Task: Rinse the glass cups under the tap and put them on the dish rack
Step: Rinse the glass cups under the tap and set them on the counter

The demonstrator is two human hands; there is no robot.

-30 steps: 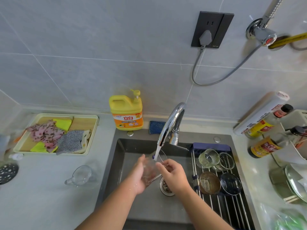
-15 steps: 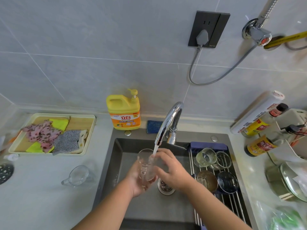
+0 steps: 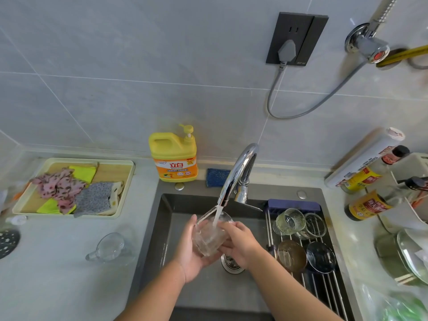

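Over the sink (image 3: 166,228), both hands grasp a glass cup (image 3: 209,237) under the tap (image 3: 236,174), left hand (image 3: 193,251) cradling, right hand (image 3: 239,245) beside. Rinsed cups (image 3: 289,221) crowd the dish rack (image 3: 324,288); a glass jug (image 3: 108,247) waits on the desk (image 3: 58,262).

Over the dark sink (image 3: 166,228), the left hand (image 3: 193,249) cups a clear glass cup (image 3: 209,237) from below while the right hand (image 3: 240,245) wraps its other side, and water from the chrome tap (image 3: 238,172) runs into it. Four glass cups (image 3: 301,239) sit on the dish rack (image 3: 324,286) across the sink's right edge. A glass mug (image 3: 108,247) rests on the surface beside the sink's left edge.
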